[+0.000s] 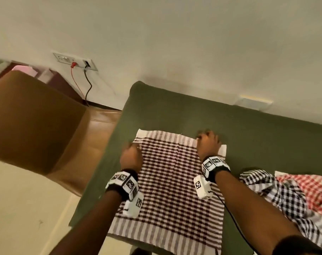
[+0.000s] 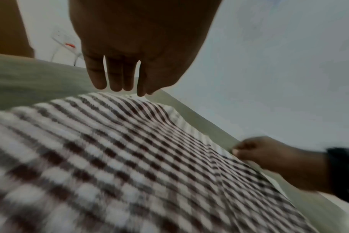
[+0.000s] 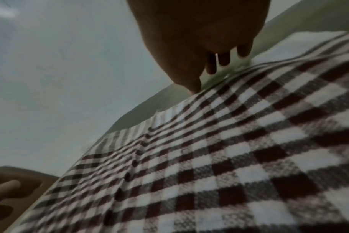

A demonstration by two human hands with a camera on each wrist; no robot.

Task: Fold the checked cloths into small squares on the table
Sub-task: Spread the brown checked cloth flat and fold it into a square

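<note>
Head view showed the brown cloth (image 1: 167,181) spread flat mid-table (image 1: 257,137), near edge overhanging. My left hand (image 1: 131,156) hovered at its far-left corner, fingers straight, holding nothing; my right hand (image 1: 209,144) pinched the far-right corner. Thin, limp weave, I judged: corners were the places to take it.

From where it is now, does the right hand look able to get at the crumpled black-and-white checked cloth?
Probably yes. The right hand rests at the far right corner of the spread brown-and-white checked cloth, while the black-and-white checked cloth lies just beside the right forearm on the green table cover, with nothing between them.
</note>
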